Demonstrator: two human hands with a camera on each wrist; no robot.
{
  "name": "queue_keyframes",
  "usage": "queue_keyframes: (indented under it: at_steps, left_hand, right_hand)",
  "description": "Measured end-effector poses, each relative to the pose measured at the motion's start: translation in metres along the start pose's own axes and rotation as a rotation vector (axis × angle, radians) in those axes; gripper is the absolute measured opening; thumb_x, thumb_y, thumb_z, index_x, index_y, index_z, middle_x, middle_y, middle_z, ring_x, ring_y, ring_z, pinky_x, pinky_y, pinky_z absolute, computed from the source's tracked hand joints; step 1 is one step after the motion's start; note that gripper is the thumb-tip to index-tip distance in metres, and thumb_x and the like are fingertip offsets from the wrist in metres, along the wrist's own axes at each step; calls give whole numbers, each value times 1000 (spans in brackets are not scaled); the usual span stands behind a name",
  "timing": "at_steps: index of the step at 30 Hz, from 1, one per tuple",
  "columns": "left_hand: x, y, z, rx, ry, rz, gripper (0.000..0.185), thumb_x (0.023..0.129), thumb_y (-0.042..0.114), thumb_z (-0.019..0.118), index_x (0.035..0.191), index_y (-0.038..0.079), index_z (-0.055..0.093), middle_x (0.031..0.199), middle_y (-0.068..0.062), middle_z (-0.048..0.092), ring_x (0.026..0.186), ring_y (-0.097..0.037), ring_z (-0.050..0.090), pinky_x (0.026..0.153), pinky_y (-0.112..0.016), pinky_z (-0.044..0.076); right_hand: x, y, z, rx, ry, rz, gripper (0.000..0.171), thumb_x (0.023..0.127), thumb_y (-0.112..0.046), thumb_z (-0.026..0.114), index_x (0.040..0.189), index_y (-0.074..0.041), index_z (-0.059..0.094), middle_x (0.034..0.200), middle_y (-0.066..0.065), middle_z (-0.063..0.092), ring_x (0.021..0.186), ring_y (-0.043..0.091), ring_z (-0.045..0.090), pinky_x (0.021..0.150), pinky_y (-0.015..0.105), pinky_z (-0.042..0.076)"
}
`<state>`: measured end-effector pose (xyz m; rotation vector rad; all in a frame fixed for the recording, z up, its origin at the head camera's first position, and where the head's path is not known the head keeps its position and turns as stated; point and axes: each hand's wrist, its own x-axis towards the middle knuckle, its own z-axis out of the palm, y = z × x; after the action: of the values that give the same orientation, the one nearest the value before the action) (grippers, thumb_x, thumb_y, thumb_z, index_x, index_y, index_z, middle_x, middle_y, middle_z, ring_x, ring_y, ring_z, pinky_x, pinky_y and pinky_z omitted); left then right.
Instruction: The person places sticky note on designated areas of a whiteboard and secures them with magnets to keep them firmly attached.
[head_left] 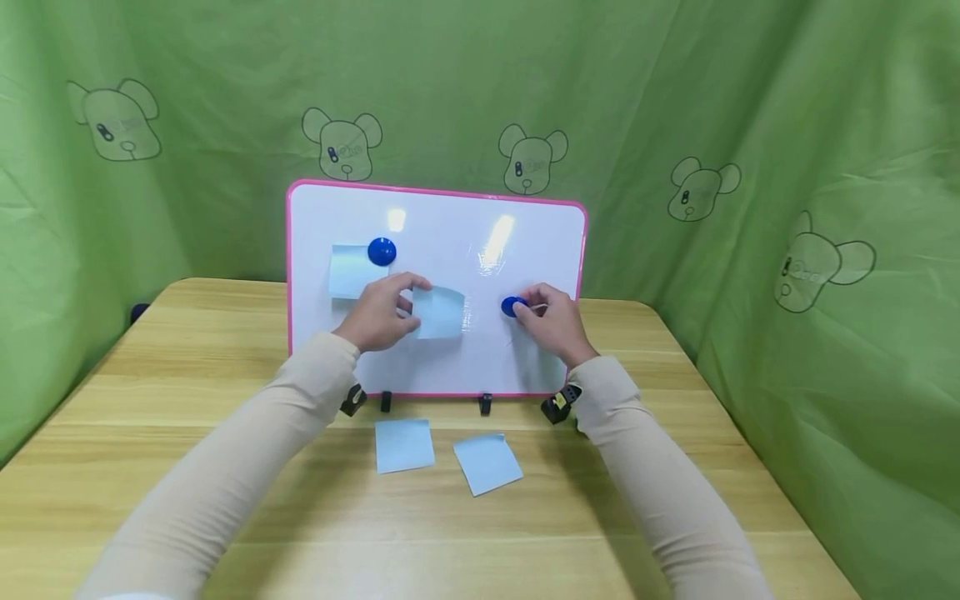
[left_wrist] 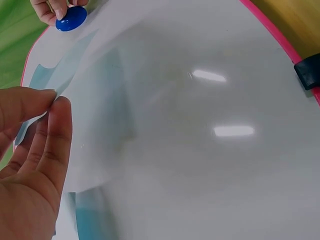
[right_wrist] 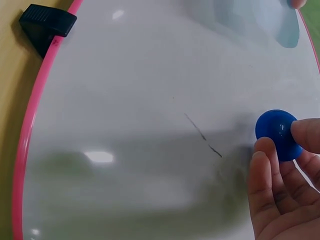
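Observation:
My left hand [head_left: 384, 312] pinches the left edge of a pale blue sticky note [head_left: 441, 313] between thumb and fingertips, in front of the whiteboard [head_left: 465, 367]. The left wrist view shows the note [left_wrist: 45, 75] curling away from the pinch. To the right, my right hand [head_left: 553, 321] holds a round blue magnet [head_left: 512, 306] by its rim. Up close in the right wrist view, the glossy magnet [right_wrist: 278, 134] sits between thumb and fingers. Another sticky note [head_left: 349, 271] is on the board's left side, with a second blue magnet [head_left: 382, 252] over its upper right corner.
The pink-framed board stands on the wooden table [head_left: 300, 517] in black feet [head_left: 485, 404]. Two loose sticky notes, a left one [head_left: 405, 447] and a right one [head_left: 487, 463], lie before it. A green curtain [head_left: 442, 67] with bear-face drawings hangs behind and beside the table.

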<state>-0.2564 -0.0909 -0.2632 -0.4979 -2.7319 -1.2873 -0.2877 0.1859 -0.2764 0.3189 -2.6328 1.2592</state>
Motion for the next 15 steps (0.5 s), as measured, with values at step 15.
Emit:
queue_keyframes:
  at_steps: [15]
  left_hand:
    - [9, 2, 5, 1, 23, -5, 47, 87, -1, 67, 131, 13, 55, 136, -10, 52, 107, -29, 59, 84, -42, 55]
  right_hand:
    - [10, -6, 5, 3, 20, 10, 18, 92, -17, 64, 103, -4, 63, 101, 13, 67, 89, 27, 61, 76, 37, 49]
